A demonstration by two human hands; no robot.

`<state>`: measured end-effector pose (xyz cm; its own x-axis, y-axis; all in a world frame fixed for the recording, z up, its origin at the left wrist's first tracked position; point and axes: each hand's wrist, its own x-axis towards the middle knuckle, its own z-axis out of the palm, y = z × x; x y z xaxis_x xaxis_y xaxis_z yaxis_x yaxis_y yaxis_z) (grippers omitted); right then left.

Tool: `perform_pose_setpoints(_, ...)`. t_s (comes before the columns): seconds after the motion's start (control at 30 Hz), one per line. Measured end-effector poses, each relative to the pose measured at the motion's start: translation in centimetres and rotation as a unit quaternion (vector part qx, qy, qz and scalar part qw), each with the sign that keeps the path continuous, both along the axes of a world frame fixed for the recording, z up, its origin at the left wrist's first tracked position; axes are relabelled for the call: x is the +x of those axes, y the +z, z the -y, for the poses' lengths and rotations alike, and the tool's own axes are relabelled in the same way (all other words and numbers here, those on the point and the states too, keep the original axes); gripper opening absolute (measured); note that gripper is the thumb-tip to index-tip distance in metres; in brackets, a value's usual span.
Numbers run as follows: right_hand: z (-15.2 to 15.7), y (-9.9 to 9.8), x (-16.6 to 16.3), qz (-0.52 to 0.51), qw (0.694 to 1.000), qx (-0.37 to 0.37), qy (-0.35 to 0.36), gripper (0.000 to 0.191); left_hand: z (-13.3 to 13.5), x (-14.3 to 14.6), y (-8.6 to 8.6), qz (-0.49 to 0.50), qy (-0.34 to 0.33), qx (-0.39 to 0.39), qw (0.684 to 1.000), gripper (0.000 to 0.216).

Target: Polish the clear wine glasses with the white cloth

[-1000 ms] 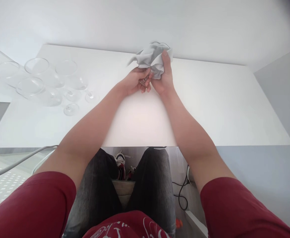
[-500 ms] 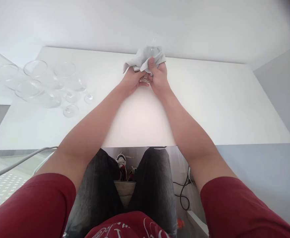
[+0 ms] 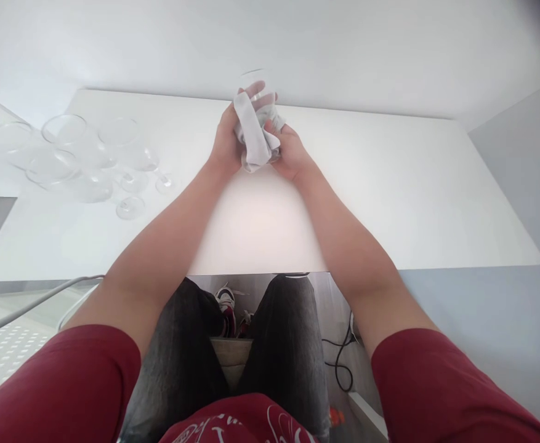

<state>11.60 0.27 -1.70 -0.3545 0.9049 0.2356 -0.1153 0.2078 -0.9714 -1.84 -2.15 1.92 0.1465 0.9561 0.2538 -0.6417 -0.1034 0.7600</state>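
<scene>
A clear wine glass (image 3: 253, 75) is upright between my hands at the far side of the white table, its rim at the top and part of its foot showing below. A pale grey cloth (image 3: 253, 132) wraps the near side of the glass and hangs down in a strip. My left hand (image 3: 230, 132) curls around the glass from the left, with fingertips showing behind the bowl. From the right, my right hand (image 3: 290, 147) presses the cloth against the glass, thumb in front. The stem and the right hand's other fingers are mostly hidden.
Several clear stemmed glasses (image 3: 92, 187) stand grouped at the left of the white table (image 3: 390, 191). A wall rises behind the far edge. A grey cable (image 3: 34, 309) runs along the lower left, and a black cable (image 3: 338, 363) lies on the floor.
Glass and cloth have come slightly left and nearer. My left hand has moved from low by the foot up around the bowl; the cloth now drapes down the front.
</scene>
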Motion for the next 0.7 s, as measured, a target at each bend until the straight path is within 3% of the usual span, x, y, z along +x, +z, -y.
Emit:
perform_pose_setpoints(0.1, -0.2, 0.0, 0.1, 0.02, 0.998, 0.055, -0.009, 0.077, 0.4, 0.1, 0.3, -0.003, 0.0, 0.003, 1.0, 0.036)
perform_pose_setpoints(0.23, 0.1, 0.4, 0.1, 0.075, 0.99, 0.082, -0.082, 0.07, 0.0, 0.2, 0.0, -0.016, 0.041, -0.015, 0.999, 0.021)
perform_pose_setpoints(0.33, 0.9, 0.7, 0.2, 0.042, 0.997, 0.046, -0.051, 0.067, -0.3, 0.4, -0.1, -0.023, 0.055, -0.032, 0.998, 0.022)
perform_pose_setpoints(0.4, 1.3, 1.2, 0.4, -0.048, 0.998, -0.008, 0.029, 0.065, -0.4, 0.3, -0.1, -0.013, 0.022, -0.022, 0.999, 0.031)
perform_pose_setpoints(0.5, 1.6, 1.8, 0.9, -0.147, 0.975, -0.096, 0.135, 0.064, -0.6, 0.1, 0.0, 0.016, 0.002, -0.019, 1.0, 0.039)
perform_pose_setpoints(0.57, 1.4, 1.9, 1.2, -0.143, 0.974, -0.119, 0.13, 0.062, -0.7, -0.1, 0.1, 0.027, 0.023, -0.025, 0.999, 0.039)
perform_pose_setpoints(0.7, 0.7, 1.1, 1.4, -0.108, 0.988, -0.103, 0.047, 0.054, -0.6, 0.2, 0.2, 0.001, 0.055, -0.032, 0.998, 0.042)
